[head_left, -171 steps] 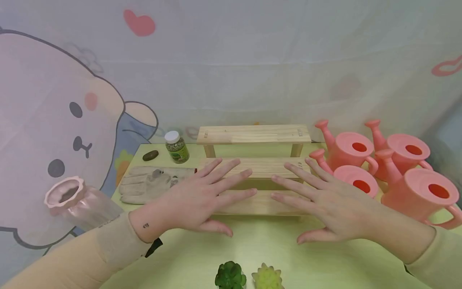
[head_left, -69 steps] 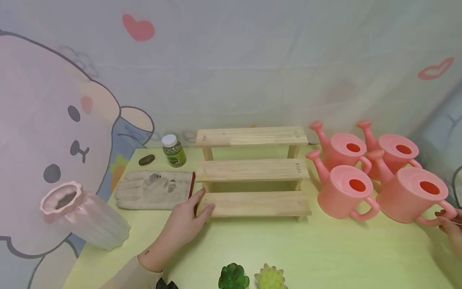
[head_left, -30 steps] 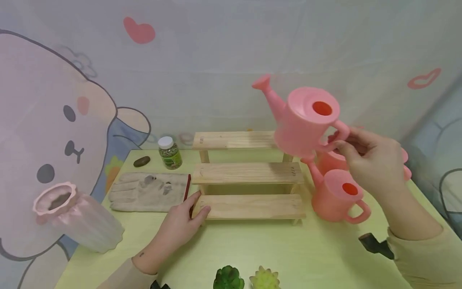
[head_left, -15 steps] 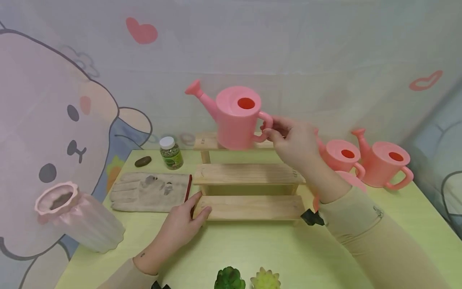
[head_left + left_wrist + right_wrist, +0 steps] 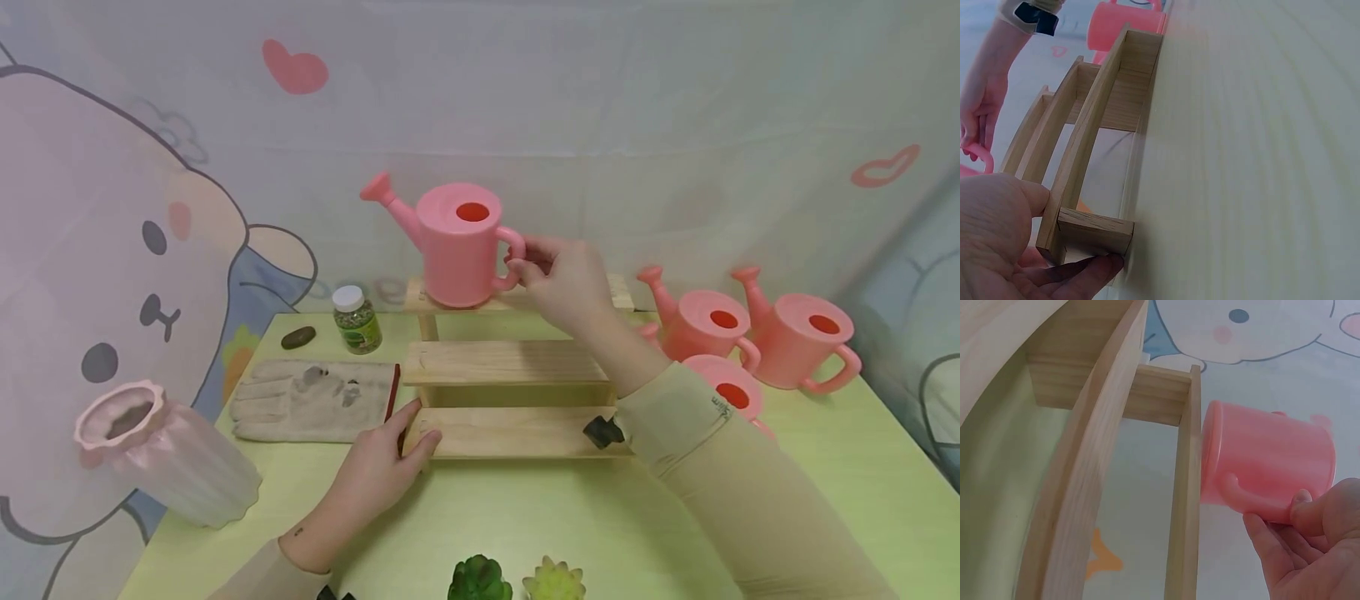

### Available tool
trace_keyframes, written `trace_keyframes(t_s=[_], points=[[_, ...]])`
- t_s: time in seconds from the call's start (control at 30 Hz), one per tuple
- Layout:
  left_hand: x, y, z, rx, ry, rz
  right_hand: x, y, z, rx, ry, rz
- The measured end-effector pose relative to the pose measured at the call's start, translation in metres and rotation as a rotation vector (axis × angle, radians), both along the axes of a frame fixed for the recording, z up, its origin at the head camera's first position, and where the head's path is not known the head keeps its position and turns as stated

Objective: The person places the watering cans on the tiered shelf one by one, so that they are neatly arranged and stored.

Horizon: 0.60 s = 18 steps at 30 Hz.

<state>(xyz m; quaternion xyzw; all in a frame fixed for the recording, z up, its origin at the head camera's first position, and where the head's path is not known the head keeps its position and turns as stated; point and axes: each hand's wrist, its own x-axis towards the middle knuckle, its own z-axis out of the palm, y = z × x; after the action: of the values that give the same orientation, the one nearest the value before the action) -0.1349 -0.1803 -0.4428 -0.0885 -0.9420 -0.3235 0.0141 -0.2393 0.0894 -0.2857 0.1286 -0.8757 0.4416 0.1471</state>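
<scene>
A pink watering can [image 5: 459, 250] is at the left part of the top step of a three-step wooden shelf [image 5: 517, 362], its spout pointing left. My right hand [image 5: 566, 279] pinches its handle between thumb and fingers. In the right wrist view the can's base [image 5: 1211, 450] appears against or very close to the top board. My left hand [image 5: 382, 467] grips the left end of the lowest step; the left wrist view has the thumb on one side and fingers [image 5: 1094, 278] round the end piece. Several other pink watering cans [image 5: 802, 337] stand right of the shelf, one partly behind my right forearm.
Left of the shelf lie work gloves [image 5: 315, 400], a dark stone [image 5: 298, 337] and a white-lidded jar [image 5: 357, 321]. A pink ribbed vase [image 5: 176, 454] stands at the far left. Two small succulents, dark green [image 5: 480, 579] and yellow-green [image 5: 553, 579], are at the front edge.
My right hand took a watering can from the right-hand group, lifted it leftward and lowered it to the top step. My left hand moved to the shelf's lower left end and stays there.
</scene>
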Motion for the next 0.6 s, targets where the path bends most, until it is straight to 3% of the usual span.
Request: trace_keyframes(t_s=[0.6], points=[[0.0010, -0.0017, 0.0010, 0.001, 0.011, 0.001, -0.0019, -0.0099, -0.0033, -0.006, -0.083, 0.006]])
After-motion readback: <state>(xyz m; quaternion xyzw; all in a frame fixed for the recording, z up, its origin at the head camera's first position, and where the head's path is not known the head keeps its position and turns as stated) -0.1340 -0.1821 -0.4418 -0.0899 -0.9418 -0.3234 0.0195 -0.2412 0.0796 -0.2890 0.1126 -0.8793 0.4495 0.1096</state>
